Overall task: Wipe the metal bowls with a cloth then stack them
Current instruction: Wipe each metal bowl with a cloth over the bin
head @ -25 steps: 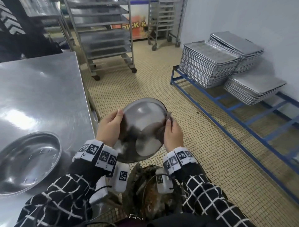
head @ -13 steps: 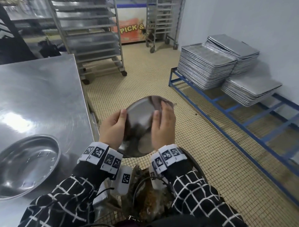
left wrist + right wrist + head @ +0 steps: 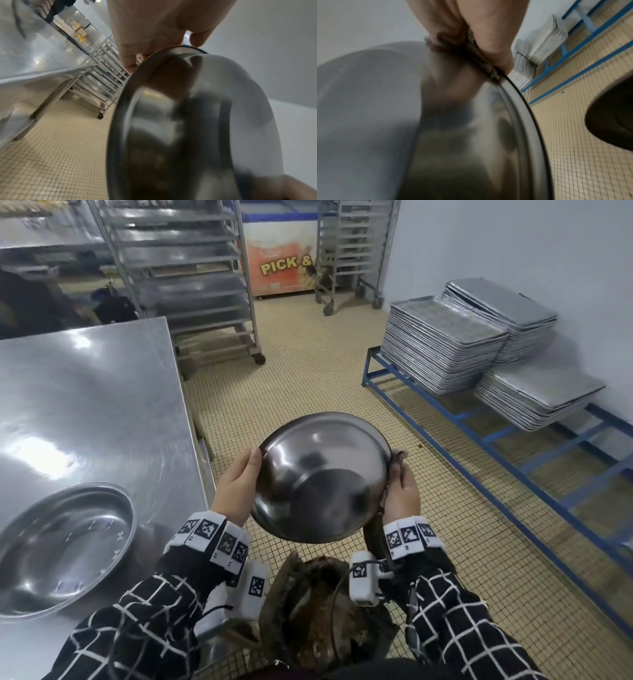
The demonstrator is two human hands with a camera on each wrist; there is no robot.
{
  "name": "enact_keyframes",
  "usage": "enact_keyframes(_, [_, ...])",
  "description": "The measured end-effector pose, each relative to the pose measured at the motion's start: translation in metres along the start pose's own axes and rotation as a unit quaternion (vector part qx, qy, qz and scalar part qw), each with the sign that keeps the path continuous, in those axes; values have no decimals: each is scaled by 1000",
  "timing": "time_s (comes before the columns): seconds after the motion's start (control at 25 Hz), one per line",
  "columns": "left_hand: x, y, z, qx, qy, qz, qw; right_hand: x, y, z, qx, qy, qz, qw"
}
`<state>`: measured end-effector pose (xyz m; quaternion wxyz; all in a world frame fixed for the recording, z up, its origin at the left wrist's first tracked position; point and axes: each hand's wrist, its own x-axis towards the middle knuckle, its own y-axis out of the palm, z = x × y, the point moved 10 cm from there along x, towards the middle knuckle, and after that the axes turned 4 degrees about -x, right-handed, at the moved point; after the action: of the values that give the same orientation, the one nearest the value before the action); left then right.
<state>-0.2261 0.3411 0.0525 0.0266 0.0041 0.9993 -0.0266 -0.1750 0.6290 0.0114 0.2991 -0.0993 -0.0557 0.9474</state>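
I hold a round metal bowl (image 3: 322, 477) in the air over the tiled floor, its hollow side tilted toward me. My left hand (image 3: 239, 487) grips its left rim, thumb over the edge. My right hand (image 3: 402, 494) pinches a brown cloth (image 3: 397, 465) onto the right rim. The left wrist view shows the bowl's outside (image 3: 197, 121) under my left hand (image 3: 154, 27). In the right wrist view the cloth (image 3: 453, 40) is folded over the rim of the bowl (image 3: 436, 121) beneath my thumb (image 3: 488, 33). A second metal bowl (image 3: 61, 549) lies upright on the steel table (image 3: 85, 405) at my left.
Below my wrists sits a dark round container (image 3: 325, 611) with brownish contents. Stacks of metal trays (image 3: 442, 344) rest on a low blue frame (image 3: 479, 440) along the right wall. Wheeled tray racks (image 3: 191, 285) stand beyond the table, with tiled floor between.
My right hand with the cloth has slid from across the bowl's inside out to the right rim. The bowl now shows its whole hollow side. My left hand keeps its grip.
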Motion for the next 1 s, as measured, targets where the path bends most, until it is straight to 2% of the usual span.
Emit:
enact_keyframes(0.16, [4,10,-11,94,52,56,993,9,3,28,-109,-110,39,987])
enact_keyframes(0.24, [2,21,-18,142,68,88,984,10,16,41,-176,-165,75,968])
enact_keyframes(0.32, [0,24,-21,160,75,80,981,8,29,52,-226,-212,98,946])
enact_keyframes(0.4, [2,19,-19,143,58,49,987,3,35,65,-247,-259,79,930])
enact_keyframes(0.56, [6,16,-14,161,45,22,986,-29,42,98,-183,-353,-5,918])
enact_keyframes(0.6, [7,17,-14,162,46,17,986,-44,55,101,-201,-380,-4,903])
enact_keyframes(0.72, [10,18,-19,109,36,-3,993,-84,103,96,-339,-454,20,824])
enact_keyframes(0.76, [11,17,-18,86,26,-10,996,-85,107,90,-359,-454,25,815])
enact_keyframes(0.8, [13,14,-15,68,16,-18,997,-78,103,87,-357,-437,15,825])
enact_keyframes(0.84, [14,11,-12,52,4,-25,998,-64,93,81,-339,-398,0,852])
enact_keyframes(0.92, [15,0,-4,13,-18,-48,999,-26,67,55,-239,-249,-12,938])
enact_keyframes(0.96, [16,-5,-2,-4,-28,-59,998,-10,58,36,-186,-174,-6,967])
enact_keyframes(1.0, [17,-9,1,-14,-33,-69,997,0,54,22,-162,-124,0,979])
